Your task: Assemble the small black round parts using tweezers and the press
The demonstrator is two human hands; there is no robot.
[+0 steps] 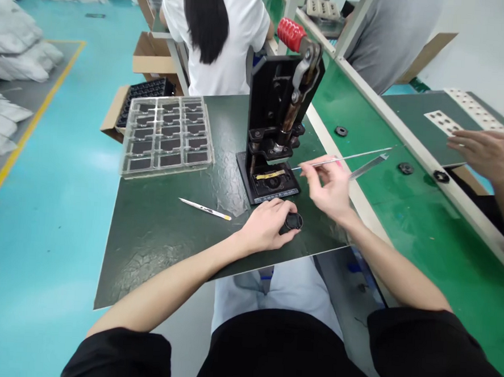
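Note:
My left hand [270, 226] rests near the table's front edge, its fingers closed around a small round black part [293, 221]. My right hand [331, 187] pinches a thin metal rod [363, 154], which slants up to the right; its other end points toward the press. A flat silver strip [369, 166] shows just beyond that hand, and I cannot tell whether it is held too. In front of both hands stands a black hand press [277, 116] with a red handle [291, 34]. A yellow strip [270, 175] lies across its base.
Pointed white tweezers [205, 209] lie left of my left hand. Clear trays [167, 135] of black parts are stacked at the table's far left. Right of the table runs a green conveyor [438, 222] with several black parts. A co-worker's hand [489, 152] is beyond it; another person sits ahead.

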